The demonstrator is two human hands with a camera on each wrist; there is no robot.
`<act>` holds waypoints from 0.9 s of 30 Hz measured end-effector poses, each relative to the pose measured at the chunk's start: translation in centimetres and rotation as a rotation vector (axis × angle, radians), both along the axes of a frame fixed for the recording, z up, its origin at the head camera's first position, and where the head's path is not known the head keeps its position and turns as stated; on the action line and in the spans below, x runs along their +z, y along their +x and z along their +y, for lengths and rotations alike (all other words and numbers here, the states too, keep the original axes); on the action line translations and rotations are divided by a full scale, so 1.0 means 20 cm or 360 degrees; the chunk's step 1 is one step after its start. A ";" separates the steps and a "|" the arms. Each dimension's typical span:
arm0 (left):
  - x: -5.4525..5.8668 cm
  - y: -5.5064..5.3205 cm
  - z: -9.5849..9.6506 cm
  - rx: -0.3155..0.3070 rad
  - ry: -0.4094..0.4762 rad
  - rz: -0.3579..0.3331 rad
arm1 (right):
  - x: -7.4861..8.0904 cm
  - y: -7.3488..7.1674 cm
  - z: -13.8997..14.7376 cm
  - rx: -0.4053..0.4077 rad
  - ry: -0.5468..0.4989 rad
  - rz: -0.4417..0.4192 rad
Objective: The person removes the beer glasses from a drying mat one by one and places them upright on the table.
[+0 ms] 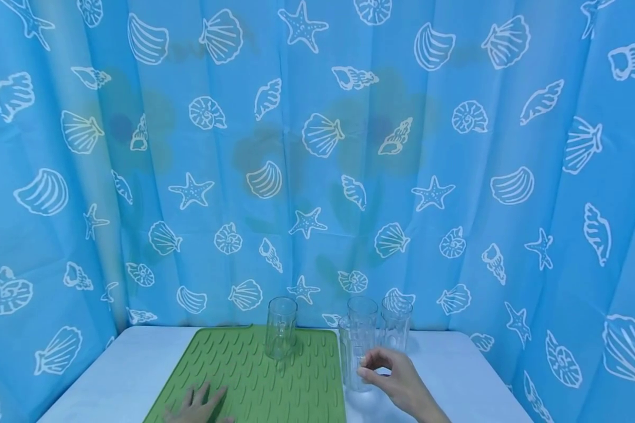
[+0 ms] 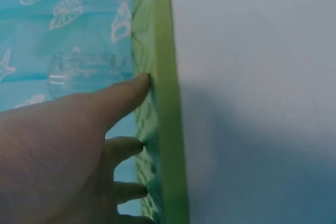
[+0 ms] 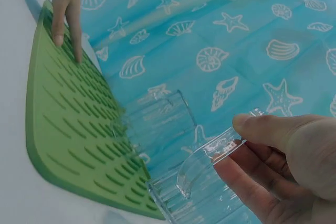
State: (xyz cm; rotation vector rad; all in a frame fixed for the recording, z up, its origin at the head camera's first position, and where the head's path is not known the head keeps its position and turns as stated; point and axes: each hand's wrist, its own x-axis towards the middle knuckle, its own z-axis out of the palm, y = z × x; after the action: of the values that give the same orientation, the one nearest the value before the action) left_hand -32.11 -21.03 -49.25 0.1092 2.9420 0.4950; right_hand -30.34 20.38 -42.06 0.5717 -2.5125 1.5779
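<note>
My right hand (image 1: pixel 394 382) grips the handle of a clear glass mug (image 1: pixel 351 352) beside the mat's right edge. In the right wrist view, thumb and fingers close round the curved handle (image 3: pixel 210 153), with part of the mug body visible below. My left hand (image 1: pixel 194 406) rests its spread fingertips on the ribbed green mat (image 1: pixel 254 388); the left wrist view shows them at the mat's near edge (image 2: pixel 167 98). Another glass mug (image 1: pixel 281 326) stands upright toward the back of the mat.
Two more clear glasses, one at the back (image 1: pixel 362 308) and one to its right (image 1: pixel 398 329), stand close behind the gripped mug. A white table (image 1: pixel 465 376) lies under everything. Behind it hangs a blue curtain (image 1: pixel 307 252) with white shell and starfish prints.
</note>
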 end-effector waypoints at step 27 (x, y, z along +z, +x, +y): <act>0.00 0.03 -0.04 -0.0026 -0.0008 -0.0085 | -0.13 -0.06 0.09 0.0080 -0.0152 -0.0097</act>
State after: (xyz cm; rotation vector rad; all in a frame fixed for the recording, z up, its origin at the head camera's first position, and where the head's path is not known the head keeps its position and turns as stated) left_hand -31.45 -21.93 -49.19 0.1170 2.8877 0.4807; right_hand -31.63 22.13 -44.70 0.5876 -2.4674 1.7477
